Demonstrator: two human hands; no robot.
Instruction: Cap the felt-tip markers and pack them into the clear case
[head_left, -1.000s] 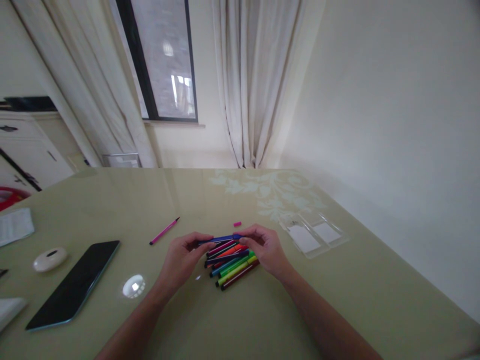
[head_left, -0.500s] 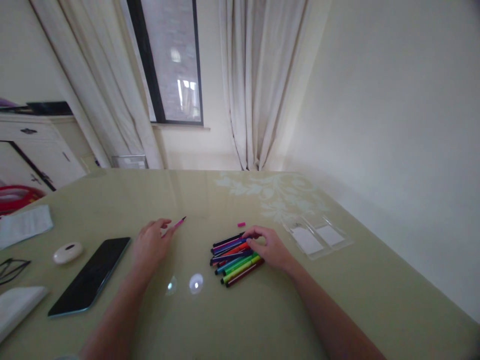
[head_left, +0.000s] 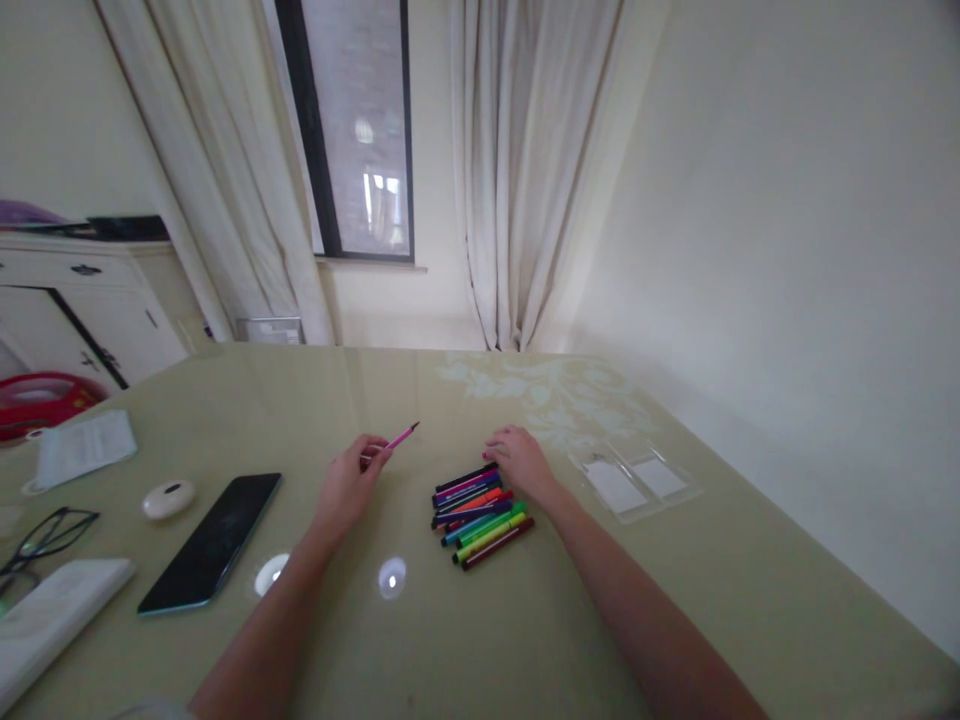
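Note:
My left hand (head_left: 349, 488) pinches a pink felt-tip pen (head_left: 403, 436), its dark uncapped tip pointing up and to the right. My right hand (head_left: 523, 463) is closed at the pink pen cap (head_left: 485, 455) on the table, just behind the pens; the fingers cover most of the cap. Between the forearms lies a bunch of felt-tip pens (head_left: 484, 520) in black, purple, blue, orange, green, yellow-green and dark red. They lie side by side with their caps on.
A clear plastic case (head_left: 637, 480) with white cards lies open on the right of the table (head_left: 480, 640). Leftward are a black phone (head_left: 214, 545), a white oval case (head_left: 169, 499), glasses (head_left: 56, 540), a white box (head_left: 60, 620) and a pale sheet (head_left: 88, 450).
My right hand has moved from the pens to the pink cap behind them and closed on it. The left hand has shifted right with the pink pen. The view has turned slightly left.

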